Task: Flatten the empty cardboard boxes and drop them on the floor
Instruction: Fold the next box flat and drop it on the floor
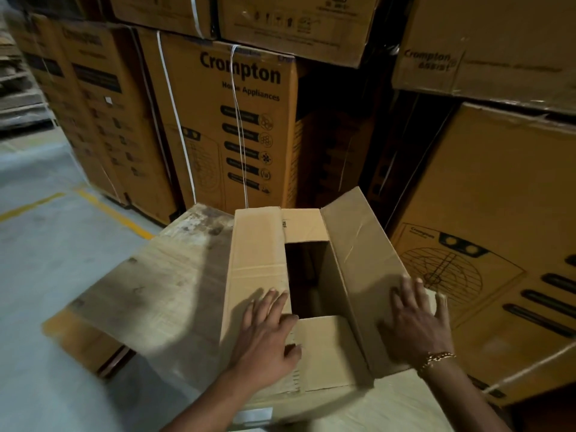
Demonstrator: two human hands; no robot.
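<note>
Left hand (265,335) and right hand (414,322) lie flat on the box (258,244) flaps, gripping nothing, so it may skid, not fold.

The grey concrete floor (46,251) is marked with yellow lines (115,213), and strapped printed cartons (237,126) are stacked upon it.

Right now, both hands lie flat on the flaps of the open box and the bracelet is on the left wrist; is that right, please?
Not quite: the bracelet is on the right wrist, not the left, as the head view shows. The left hand and the right hand do lie flat on the flaps of the open box.
</note>
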